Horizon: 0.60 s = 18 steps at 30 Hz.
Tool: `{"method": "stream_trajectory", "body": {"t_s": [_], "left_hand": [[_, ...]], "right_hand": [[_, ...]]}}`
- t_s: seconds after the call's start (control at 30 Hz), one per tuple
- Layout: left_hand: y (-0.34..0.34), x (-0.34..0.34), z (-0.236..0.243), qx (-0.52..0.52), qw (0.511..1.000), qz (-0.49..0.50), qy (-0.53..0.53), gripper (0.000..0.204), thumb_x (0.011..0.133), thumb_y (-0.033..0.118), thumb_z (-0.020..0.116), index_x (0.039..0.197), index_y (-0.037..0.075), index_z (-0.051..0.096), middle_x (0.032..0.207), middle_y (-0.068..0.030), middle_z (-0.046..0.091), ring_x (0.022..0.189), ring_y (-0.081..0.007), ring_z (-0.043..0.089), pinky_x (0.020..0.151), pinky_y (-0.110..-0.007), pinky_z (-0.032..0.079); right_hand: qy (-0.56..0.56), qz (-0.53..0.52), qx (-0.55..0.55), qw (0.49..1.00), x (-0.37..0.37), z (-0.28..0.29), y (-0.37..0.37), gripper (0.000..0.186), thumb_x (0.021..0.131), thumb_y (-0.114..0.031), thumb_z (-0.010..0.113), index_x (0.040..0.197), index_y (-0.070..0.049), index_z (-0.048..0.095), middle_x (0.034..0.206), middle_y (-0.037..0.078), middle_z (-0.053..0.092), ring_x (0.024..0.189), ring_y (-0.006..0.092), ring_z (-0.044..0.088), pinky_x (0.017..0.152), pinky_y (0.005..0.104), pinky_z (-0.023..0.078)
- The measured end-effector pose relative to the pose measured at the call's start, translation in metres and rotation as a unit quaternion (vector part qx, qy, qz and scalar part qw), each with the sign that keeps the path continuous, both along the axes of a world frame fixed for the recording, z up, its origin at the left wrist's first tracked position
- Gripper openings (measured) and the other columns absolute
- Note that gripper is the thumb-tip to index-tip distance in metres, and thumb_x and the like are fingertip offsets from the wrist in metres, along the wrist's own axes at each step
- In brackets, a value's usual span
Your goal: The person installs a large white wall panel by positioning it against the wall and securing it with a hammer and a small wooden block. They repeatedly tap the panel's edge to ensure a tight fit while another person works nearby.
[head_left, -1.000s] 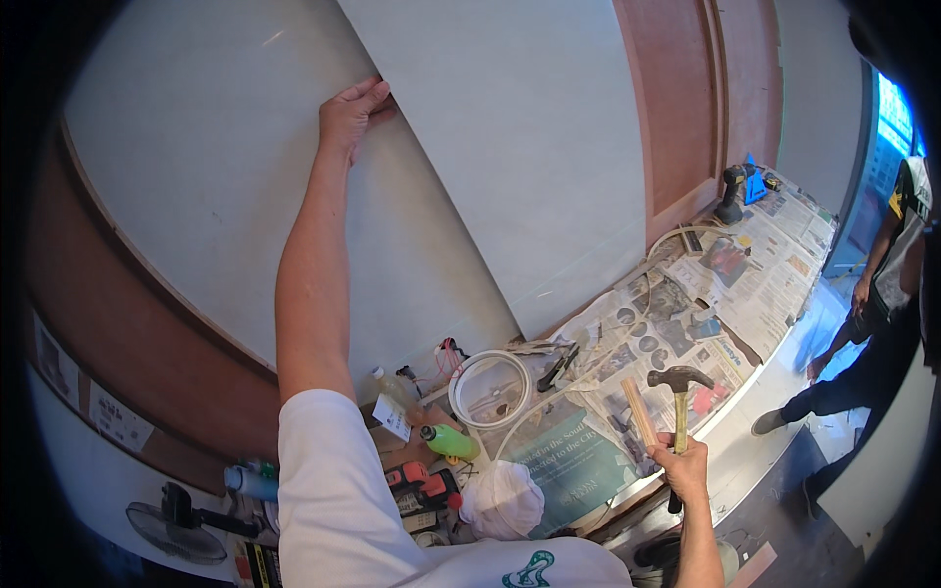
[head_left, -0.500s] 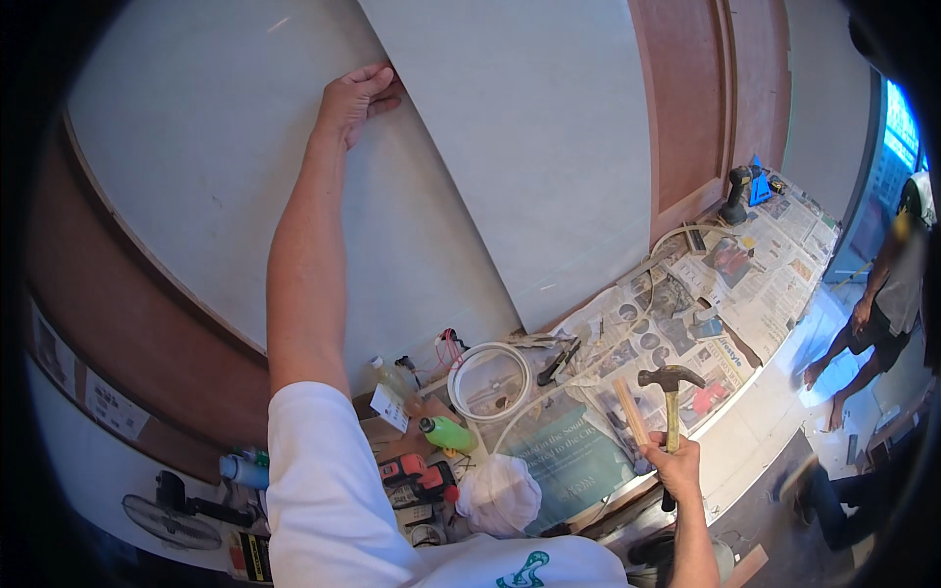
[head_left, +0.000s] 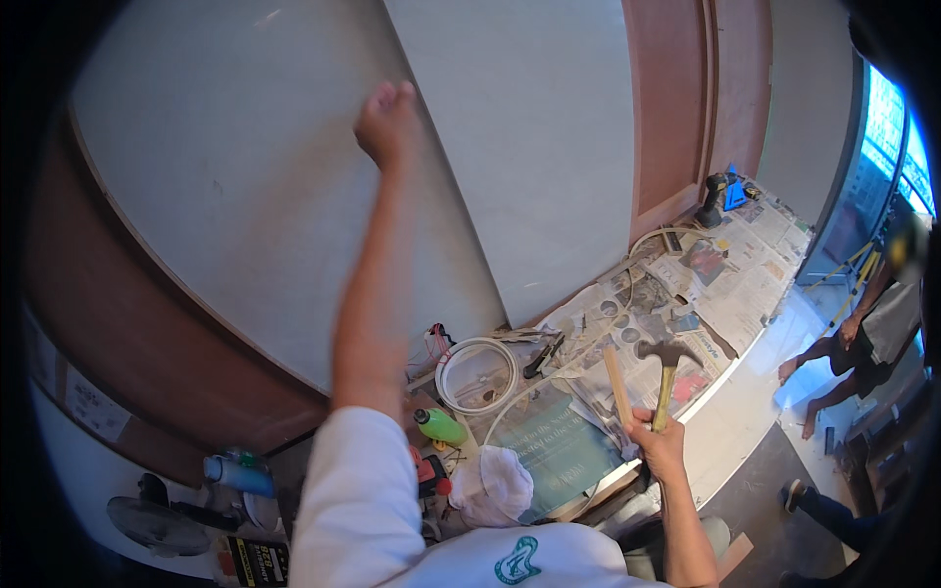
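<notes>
My right hand [head_left: 657,446] is closed round the handle of a claw hammer [head_left: 666,382], its head up. The same hand grips a thin wooden strip [head_left: 618,385], which stands slanted beside the hammer. My left hand [head_left: 385,125] is raised in front of a large pale wall panel [head_left: 265,186]. Its fingers are curled into a fist, somewhat blurred, and nothing shows in them. Just to its right runs the edge of a second pale panel [head_left: 529,147], which overlaps the first.
A newspaper-covered counter [head_left: 774,245] carries a coiled white cable [head_left: 443,377], a green bottle [head_left: 440,425], a white cloth bundle [head_left: 490,487] and a drill [head_left: 711,201]. A standing fan [head_left: 157,526] is at lower left. Another person [head_left: 872,323] is at far right.
My left hand has left the panel's edge, curled its fingers and moved slightly right and down. My right hand still holds the hammer and strip, slightly shifted left.
</notes>
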<state>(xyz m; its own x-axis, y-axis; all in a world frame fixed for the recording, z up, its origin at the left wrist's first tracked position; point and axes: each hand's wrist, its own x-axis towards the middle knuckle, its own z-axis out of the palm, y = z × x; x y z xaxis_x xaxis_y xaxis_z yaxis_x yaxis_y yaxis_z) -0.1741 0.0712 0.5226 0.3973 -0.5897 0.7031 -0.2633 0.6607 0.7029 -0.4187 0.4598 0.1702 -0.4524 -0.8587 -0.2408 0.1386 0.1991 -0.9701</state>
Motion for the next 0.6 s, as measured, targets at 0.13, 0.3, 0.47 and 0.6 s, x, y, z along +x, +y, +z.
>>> {"method": "stream_trajectory", "body": {"t_s": [0.13, 0.3, 0.47, 0.6], "left_hand": [[0.105, -0.052, -0.124, 0.227, 0.937, -0.265, 0.023, 0.024, 0.092, 0.029, 0.077, 0.09, 0.006, 0.075, 0.084, -0.0032, 0.072, 0.072, -0.0123, 0.062, 0.07, -0.027, 0.051], [0.228, -0.098, -0.187, 0.233, 0.852, -0.466, 0.055, 0.044, 0.092, 0.02, 0.077, 0.126, -0.005, 0.065, 0.097, -0.0083, 0.075, 0.086, -0.0128, 0.068, 0.074, -0.03, 0.055], [0.229, -0.093, -0.183, 0.154, 0.943, -0.295, 0.008, 0.059, 0.082, 0.011, 0.083, 0.132, -0.006, 0.059, 0.1, -0.0135, 0.075, 0.089, -0.0143, 0.073, 0.075, -0.03, 0.058], [0.193, -0.075, -0.177, 0.22, 0.873, -0.403, 0.167, 0.042, 0.082, 0.009, 0.079, 0.117, -0.007, 0.062, 0.094, -0.0104, 0.073, 0.078, -0.0151, 0.073, 0.07, -0.031, 0.059]], "right_hand": [[0.036, -0.095, -0.075, 0.992, 0.033, 0.074, -0.021, 0.031, 0.079, -0.008, 0.083, 0.105, 0.005, 0.072, 0.08, 0.003, 0.069, 0.062, 0.0081, 0.057, 0.057, 0.0227, 0.044], [0.215, -0.153, -0.18, 0.948, 0.059, 0.137, -0.056, 0.031, 0.079, -0.009, 0.084, 0.105, 0.002, 0.072, 0.086, 0.005, 0.07, 0.07, 0.0136, 0.061, 0.066, 0.0296, 0.049], [0.383, -0.169, -0.292, 0.86, 0.075, 0.139, -0.091, 0.028, 0.076, -0.007, 0.083, 0.1, -0.002, 0.07, 0.088, 0.012, 0.067, 0.076, 0.0252, 0.065, 0.071, 0.0373, 0.051], [0.39, -0.102, -0.263, 0.876, 0.098, 0.156, -0.107, 0.03, 0.077, -0.012, 0.085, 0.102, -0.003, 0.071, 0.088, 0.012, 0.067, 0.077, 0.0261, 0.065, 0.072, 0.0382, 0.051]]}}
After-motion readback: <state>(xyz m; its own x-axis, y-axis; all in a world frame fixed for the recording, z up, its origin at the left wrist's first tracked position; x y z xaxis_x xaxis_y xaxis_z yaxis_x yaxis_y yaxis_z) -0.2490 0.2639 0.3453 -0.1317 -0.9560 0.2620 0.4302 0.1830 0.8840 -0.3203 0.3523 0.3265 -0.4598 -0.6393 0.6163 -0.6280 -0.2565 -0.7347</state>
